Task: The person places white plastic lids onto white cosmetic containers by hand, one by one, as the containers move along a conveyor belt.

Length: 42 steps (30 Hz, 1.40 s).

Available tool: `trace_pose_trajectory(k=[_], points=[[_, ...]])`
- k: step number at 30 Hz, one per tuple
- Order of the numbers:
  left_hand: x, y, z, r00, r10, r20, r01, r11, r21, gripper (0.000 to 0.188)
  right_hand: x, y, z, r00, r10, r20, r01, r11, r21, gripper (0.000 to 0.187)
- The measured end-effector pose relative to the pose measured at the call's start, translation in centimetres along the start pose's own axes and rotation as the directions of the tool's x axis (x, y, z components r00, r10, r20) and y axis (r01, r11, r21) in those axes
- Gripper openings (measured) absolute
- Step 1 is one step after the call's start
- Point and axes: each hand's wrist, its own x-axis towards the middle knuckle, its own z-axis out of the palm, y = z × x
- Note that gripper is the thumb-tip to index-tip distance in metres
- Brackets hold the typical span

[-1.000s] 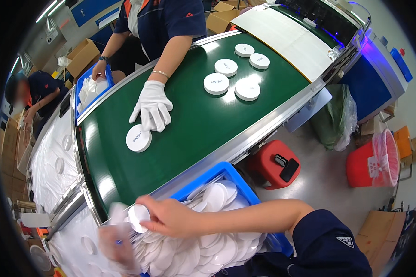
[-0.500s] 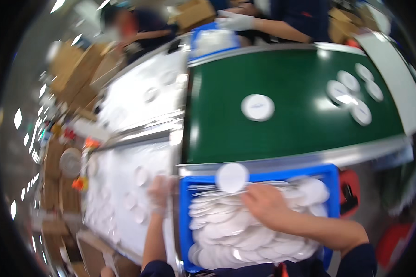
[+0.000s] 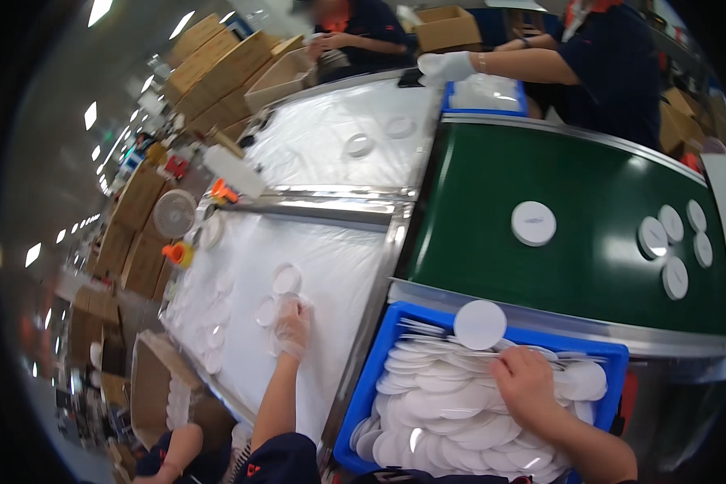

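Observation:
My left hand (image 3: 292, 329), in a thin clear glove, is over the white-covered table on the left. Its bent fingers are on a white round piece that they partly hide, beside another white round lid (image 3: 287, 279). My bare right hand (image 3: 527, 387) is above the blue bin (image 3: 619, 379), fingers curled together at the heap of thin white discs (image 3: 440, 403). What lies between those fingertips is hidden. One white disc (image 3: 480, 324) stands face-on at the bin's far edge, just beyond these fingers.
A green work surface (image 3: 468, 266) beyond the bin carries a single white round piece (image 3: 533, 223) and several more at right. Two co-workers are across the tables, one with a white-gloved hand (image 3: 445, 68). A yellow-orange bottle (image 3: 179, 254) and cardboard boxes (image 3: 137, 198) stand left.
The view has swung left, so everything sits further right. My left hand has moved from the table's right edge onto the round pieces. My right hand stays at the bin's discs.

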Motion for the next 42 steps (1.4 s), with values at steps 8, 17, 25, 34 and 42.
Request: trace_pose_trajectory(k=[8, 17, 25, 34, 42], points=[[-0.5, -8.7, -1.0, 0.914, -0.060, -0.401, 0.288, 0.792, 0.538, 0.030, -0.3, 0.0, -0.2, 0.999, 0.006, -0.041, -0.010, 0.997, -0.081, 0.012], [3.8, 25.5, -1.8, 0.808, 0.589, -0.004, -0.445, 0.606, -0.660, 0.036, -0.7, 0.2, 0.0, 0.996, 0.011, -0.089, -0.025, 0.987, -0.157, 0.014], [2.8, 33.8, 0.1, 0.857, 0.515, 0.013, -0.390, 0.665, -0.637, 0.050, -0.7, 0.7, 0.4, 0.982, 0.172, -0.076, -0.178, 0.980, -0.088, 0.012], [3.2, 32.0, -0.9, 0.952, 0.284, 0.116, 0.006, 0.362, -0.932, 0.028, 7.8, 2.6, 4.4, 0.772, 0.615, 0.162, -0.635, 0.760, 0.137, 0.024], [6.2, 46.2, 1.4, 0.563, 0.826, -0.031, -0.670, 0.435, -0.602, 0.043, 1.6, 5.5, -3.5, 0.847, 0.519, 0.118, -0.527, 0.786, 0.323, 0.008]])
